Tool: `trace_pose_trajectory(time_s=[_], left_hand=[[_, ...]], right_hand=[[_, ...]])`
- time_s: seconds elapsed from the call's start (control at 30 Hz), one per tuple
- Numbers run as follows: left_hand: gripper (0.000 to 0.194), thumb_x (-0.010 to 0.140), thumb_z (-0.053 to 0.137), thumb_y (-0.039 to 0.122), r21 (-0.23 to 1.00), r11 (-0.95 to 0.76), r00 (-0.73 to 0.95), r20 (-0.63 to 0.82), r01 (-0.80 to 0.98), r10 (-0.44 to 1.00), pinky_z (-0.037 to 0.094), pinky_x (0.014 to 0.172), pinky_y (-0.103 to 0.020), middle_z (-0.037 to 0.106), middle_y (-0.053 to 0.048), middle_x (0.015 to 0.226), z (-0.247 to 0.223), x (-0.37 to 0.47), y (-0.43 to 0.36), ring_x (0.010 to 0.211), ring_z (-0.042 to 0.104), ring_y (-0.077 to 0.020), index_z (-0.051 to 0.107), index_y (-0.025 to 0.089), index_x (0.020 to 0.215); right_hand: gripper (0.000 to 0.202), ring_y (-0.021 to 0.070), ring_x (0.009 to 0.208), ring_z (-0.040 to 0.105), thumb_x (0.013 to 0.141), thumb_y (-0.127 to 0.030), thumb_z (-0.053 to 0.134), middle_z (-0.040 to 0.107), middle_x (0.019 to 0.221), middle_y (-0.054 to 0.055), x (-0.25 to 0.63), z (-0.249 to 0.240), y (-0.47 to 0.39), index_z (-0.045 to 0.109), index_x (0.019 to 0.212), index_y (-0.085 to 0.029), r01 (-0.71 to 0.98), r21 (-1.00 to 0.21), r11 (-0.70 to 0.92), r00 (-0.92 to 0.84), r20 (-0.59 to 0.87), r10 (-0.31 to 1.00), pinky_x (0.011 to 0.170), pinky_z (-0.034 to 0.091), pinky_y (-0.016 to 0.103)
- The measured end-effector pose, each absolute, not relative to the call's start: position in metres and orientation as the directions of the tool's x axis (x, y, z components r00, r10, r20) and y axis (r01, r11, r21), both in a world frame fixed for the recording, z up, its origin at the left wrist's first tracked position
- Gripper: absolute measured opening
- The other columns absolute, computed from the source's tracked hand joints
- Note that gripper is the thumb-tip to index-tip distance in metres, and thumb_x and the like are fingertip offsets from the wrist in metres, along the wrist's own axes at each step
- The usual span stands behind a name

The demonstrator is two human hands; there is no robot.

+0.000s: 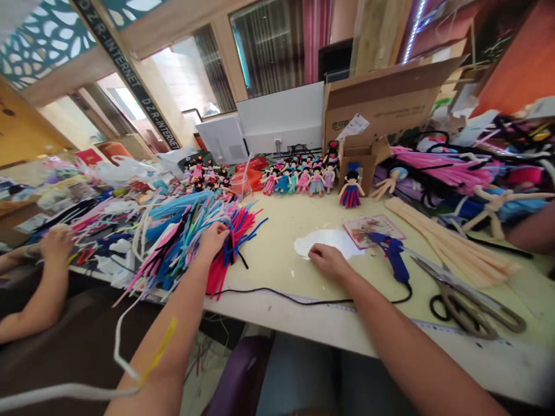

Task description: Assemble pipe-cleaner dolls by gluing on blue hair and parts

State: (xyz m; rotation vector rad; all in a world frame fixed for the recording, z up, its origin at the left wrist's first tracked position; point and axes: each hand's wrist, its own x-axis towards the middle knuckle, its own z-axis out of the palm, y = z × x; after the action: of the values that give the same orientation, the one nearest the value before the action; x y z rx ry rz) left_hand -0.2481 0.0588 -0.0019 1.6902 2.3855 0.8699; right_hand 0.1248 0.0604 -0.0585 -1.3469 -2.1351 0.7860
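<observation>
My left hand [212, 240] reaches into a large heap of fuzzy pipe cleaners [177, 231] in blue, pink, white and black. Its fingers are closed at the dark blue and black stems, beside a red bundle [219, 271]; the exact stem between the fingertips is partly hidden. My right hand [330, 261] rests on the table with its fingers curled in, at the edge of a white sheet [336, 240]. Nothing shows in it. To its right lie a blue glue gun [394, 257] and a printed card [375, 230].
Large scissors [468, 303] and beige strips [455, 245] lie at the right. Finished pipe-cleaner dolls [299, 176] stand in rows at the back, with one doll [351, 188] before a cardboard box [358, 162]. A black cord [277, 294] crosses the front. Another person's hand [58, 240] is at left.
</observation>
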Motion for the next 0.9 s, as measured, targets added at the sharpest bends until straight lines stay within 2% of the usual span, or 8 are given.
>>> trace_pose_trajectory(time_s=[0.1, 0.23, 0.27, 0.47, 0.6, 0.67, 0.8, 0.9], left_hand=[[0.011, 0.071, 0.057, 0.029, 0.554, 0.212, -0.401, 0.244, 0.805, 0.883, 0.046, 0.068, -0.029, 0.064, -0.001, 0.07, 0.003, -0.248, 0.061, 0.068, 0.06, -0.0184, 0.06, 0.019, 0.075], [0.011, 0.064, 0.059, 0.02, 0.807, 0.174, -0.459, 0.131, 0.564, 0.879, 0.049, 0.063, -0.029, 0.063, 0.001, 0.066, 0.012, -0.239, 0.058, 0.06, 0.059, -0.0155, 0.06, 0.017, 0.075], [0.013, 0.064, 0.058, 0.019, 0.819, 0.174, -0.465, 0.125, 0.547, 0.876, 0.05, 0.063, -0.029, 0.064, 0.0, 0.068, 0.013, -0.237, 0.056, 0.06, 0.059, -0.0147, 0.06, 0.016, 0.076], [0.021, 0.065, 0.06, 0.016, 0.811, 0.214, -0.517, 0.124, 0.545, 0.847, 0.052, 0.066, -0.026, 0.067, -0.002, 0.077, 0.008, -0.242, 0.05, 0.061, 0.062, -0.0109, 0.061, 0.014, 0.086], [0.016, 0.068, 0.061, 0.017, 0.771, 0.234, -0.514, 0.138, 0.593, 0.847, 0.051, 0.063, -0.026, 0.066, -0.001, 0.068, 0.004, -0.248, 0.055, 0.059, 0.062, -0.0124, 0.062, 0.014, 0.084], [0.012, 0.07, 0.061, 0.019, 0.737, 0.237, -0.505, 0.161, 0.633, 0.848, 0.05, 0.066, -0.027, 0.067, -0.002, 0.068, 0.005, -0.25, 0.058, 0.064, 0.063, -0.0138, 0.063, 0.014, 0.081], [0.012, 0.074, 0.059, 0.021, 0.638, 0.248, -0.492, 0.238, 0.729, 0.837, 0.047, 0.08, -0.029, 0.071, -0.005, 0.084, 0.012, -0.256, 0.057, 0.08, 0.063, -0.0162, 0.067, 0.015, 0.08], [0.015, 0.077, 0.057, 0.021, 0.556, 0.271, -0.472, 0.255, 0.786, 0.844, 0.045, 0.082, -0.028, 0.071, -0.005, 0.088, 0.018, -0.261, 0.045, 0.083, 0.062, -0.0165, 0.069, 0.015, 0.084]], right_hand=[[0.017, 0.0154, 0.073, 0.058, 0.081, -0.025, 0.049, 0.068, 0.078, 0.002, 0.125, -0.057, 0.061, 0.064, 0.076, -0.021, 0.642, -0.687, 0.34, -0.384, 0.096, 0.918, 0.065, 0.037, 0.025], [0.017, 0.0155, 0.074, 0.059, 0.081, -0.025, 0.048, 0.068, 0.079, 0.002, 0.124, -0.054, 0.059, 0.064, 0.076, -0.021, 0.637, -0.691, 0.342, -0.394, 0.089, 0.915, 0.066, 0.038, 0.025], [0.018, 0.0159, 0.075, 0.059, 0.081, -0.025, 0.047, 0.068, 0.079, 0.002, 0.125, -0.053, 0.058, 0.064, 0.077, -0.021, 0.631, -0.695, 0.344, -0.4, 0.089, 0.912, 0.066, 0.038, 0.025], [0.021, 0.0181, 0.071, 0.058, 0.08, -0.034, 0.047, 0.067, 0.075, 0.002, 0.129, -0.062, 0.062, 0.063, 0.074, -0.022, 0.642, -0.678, 0.357, -0.428, 0.068, 0.901, 0.062, 0.038, 0.028], [0.022, 0.0183, 0.069, 0.059, 0.079, -0.038, 0.047, 0.067, 0.073, 0.001, 0.13, -0.064, 0.064, 0.063, 0.074, -0.024, 0.651, -0.669, 0.359, -0.438, 0.055, 0.897, 0.06, 0.038, 0.028], [0.023, 0.0183, 0.068, 0.059, 0.079, -0.04, 0.046, 0.067, 0.071, 0.001, 0.13, -0.062, 0.063, 0.063, 0.073, -0.024, 0.658, -0.663, 0.357, -0.436, 0.051, 0.898, 0.059, 0.038, 0.028], [0.025, 0.019, 0.069, 0.059, 0.078, -0.041, 0.046, 0.067, 0.074, 0.001, 0.131, -0.061, 0.063, 0.063, 0.075, -0.024, 0.68, -0.647, 0.346, -0.433, 0.026, 0.901, 0.06, 0.039, 0.029], [0.026, 0.0195, 0.069, 0.059, 0.077, -0.043, 0.046, 0.067, 0.073, 0.001, 0.131, -0.063, 0.064, 0.063, 0.075, -0.024, 0.688, -0.64, 0.342, -0.433, 0.016, 0.901, 0.06, 0.039, 0.029]])
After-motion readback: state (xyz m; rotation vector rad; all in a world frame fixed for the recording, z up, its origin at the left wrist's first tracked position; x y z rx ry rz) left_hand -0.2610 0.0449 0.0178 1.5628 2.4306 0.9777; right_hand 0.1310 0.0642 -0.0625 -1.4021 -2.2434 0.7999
